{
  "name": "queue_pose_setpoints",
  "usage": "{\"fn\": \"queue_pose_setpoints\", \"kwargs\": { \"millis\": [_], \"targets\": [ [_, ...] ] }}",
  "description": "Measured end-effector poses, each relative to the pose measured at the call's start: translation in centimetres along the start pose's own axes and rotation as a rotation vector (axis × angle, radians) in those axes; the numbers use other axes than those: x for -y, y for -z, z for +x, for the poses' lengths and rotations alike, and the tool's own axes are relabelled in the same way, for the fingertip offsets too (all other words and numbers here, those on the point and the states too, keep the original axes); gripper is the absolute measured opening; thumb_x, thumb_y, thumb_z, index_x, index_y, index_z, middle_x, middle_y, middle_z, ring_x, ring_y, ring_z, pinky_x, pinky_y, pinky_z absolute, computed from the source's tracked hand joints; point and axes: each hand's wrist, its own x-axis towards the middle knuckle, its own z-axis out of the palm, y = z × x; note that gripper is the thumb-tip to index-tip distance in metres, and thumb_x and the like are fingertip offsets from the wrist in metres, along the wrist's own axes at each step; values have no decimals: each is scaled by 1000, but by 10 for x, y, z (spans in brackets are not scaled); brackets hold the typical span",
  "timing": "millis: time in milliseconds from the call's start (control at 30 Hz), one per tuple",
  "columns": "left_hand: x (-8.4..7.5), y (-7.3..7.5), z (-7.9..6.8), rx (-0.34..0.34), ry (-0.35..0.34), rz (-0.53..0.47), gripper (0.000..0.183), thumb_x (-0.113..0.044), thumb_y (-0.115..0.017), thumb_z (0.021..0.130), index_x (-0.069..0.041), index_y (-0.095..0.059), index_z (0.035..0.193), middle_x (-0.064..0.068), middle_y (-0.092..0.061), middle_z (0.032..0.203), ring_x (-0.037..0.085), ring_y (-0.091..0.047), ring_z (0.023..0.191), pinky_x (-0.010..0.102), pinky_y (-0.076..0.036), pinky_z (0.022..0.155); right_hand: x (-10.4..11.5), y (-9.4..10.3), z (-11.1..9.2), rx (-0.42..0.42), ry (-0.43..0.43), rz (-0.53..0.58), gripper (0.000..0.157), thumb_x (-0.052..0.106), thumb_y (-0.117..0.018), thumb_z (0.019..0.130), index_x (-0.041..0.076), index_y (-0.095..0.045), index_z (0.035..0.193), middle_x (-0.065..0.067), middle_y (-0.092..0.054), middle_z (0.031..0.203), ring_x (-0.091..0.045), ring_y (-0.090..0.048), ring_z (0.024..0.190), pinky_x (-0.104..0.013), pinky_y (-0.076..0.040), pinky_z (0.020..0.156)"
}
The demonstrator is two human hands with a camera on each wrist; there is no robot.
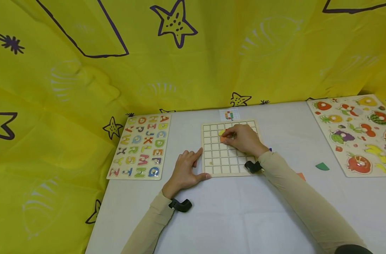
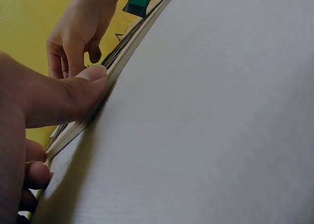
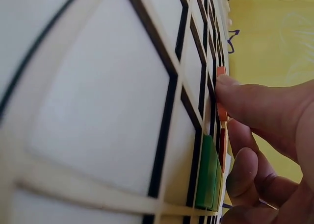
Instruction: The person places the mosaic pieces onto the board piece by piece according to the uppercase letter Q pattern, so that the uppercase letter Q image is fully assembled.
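Note:
A wooden grid board (image 1: 216,160) lies on the table. My right hand (image 1: 243,138) is over its upper middle, with thumb and fingers at an orange piece (image 1: 223,139). In the right wrist view the thumb presses on the orange piece (image 3: 222,111), beside a red piece (image 3: 222,148) and a green piece (image 3: 208,172) on the grid. A bit of a yellow piece (image 1: 222,132) shows by the fingertips. At the board's near left corner, my left hand (image 1: 185,171) is spread, its index finger touching the left side and its thumb on the near edge.
A pattern card (image 1: 229,115) lies behind the board. To the left is an alphabet puzzle (image 1: 137,148); a fruit puzzle (image 1: 355,137) is at the right. A dark green quarter-round piece (image 1: 322,166) and another orange piece (image 1: 301,176), partly behind the right sleeve, lie between.

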Motion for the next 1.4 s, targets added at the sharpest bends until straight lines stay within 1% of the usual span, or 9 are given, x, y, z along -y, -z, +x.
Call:
{"fn": "queue_pose_setpoints", "kwargs": {
  "millis": [200,433,667,733,833,933,1033,1200,1400],
  "targets": [
    [0,0,0,2,0,-5,95,-50,-89,76,-4,-57,153,-4,-44,77,13,-35,79,30,-27,77,3,0,2,-19,-53,1,21,27,-82,94,12,-83,109,-8,-77,105,-24,-65,92,-38,-48,79],
    [0,0,0,6,-1,0,96,-50,-89,76,-4,-56,153,-4,-43,78,13,-35,79,30,-27,77,4,-1,5,1,-88,-5,20,25,-84,92,13,-84,107,-10,-77,114,-26,-67,98,-41,-50,82],
    [0,1,0,12,-2,0,97,-50,-89,76,-3,-55,154,-4,-44,77,13,-35,79,30,-27,77,0,2,2,15,-57,15,25,25,-83,93,11,-83,114,-11,-77,119,-26,-67,101,-43,-50,86],
    [0,1,1,9,-3,-3,97,-50,-89,76,-3,-55,153,-3,-44,77,13,-35,79,30,-27,78,-4,6,-1,10,-49,33,27,24,-83,93,11,-82,117,-11,-76,119,-26,-66,100,-42,-49,87],
    [-1,1,0,1,-2,-6,96,-49,-89,75,-3,-56,153,-3,-44,77,14,-35,79,31,-27,78,-13,16,-8,-7,-48,61,30,25,-84,93,10,-81,119,-10,-76,113,-26,-64,96,-40,-48,85],
    [-1,0,0,1,2,-2,96,-49,-89,75,-3,-56,152,-4,-44,77,14,-36,79,31,-27,78,-24,31,-19,-18,-63,77,31,26,-84,93,9,-81,118,-9,-76,105,-24,-61,90,-37,-46,81],
    [-2,-1,0,8,2,8,96,-49,-89,76,-3,-56,153,-4,-44,77,14,-36,79,31,-27,78,-35,48,-35,-18,-93,70,33,28,-83,93,7,-81,119,-9,-75,103,-24,-59,87,-35,-46,78],
    [-1,-1,0,3,-5,18,96,-48,-91,75,-2,-57,152,-3,-45,77,15,-37,79,31,-28,78,-51,76,-67,-2,-148,14,34,32,-84,92,9,-81,118,-6,-76,99,-24,-58,85,-31,-46,72],
    [-1,0,-1,-13,-11,22,96,-48,-92,74,-2,-58,151,-3,-44,77,15,-36,79,31,-28,78,-71,102,-108,24,-163,-49,32,31,-85,91,12,-82,118,0,-76,96,-18,-57,81,-27,-44,68]
  ]
}}
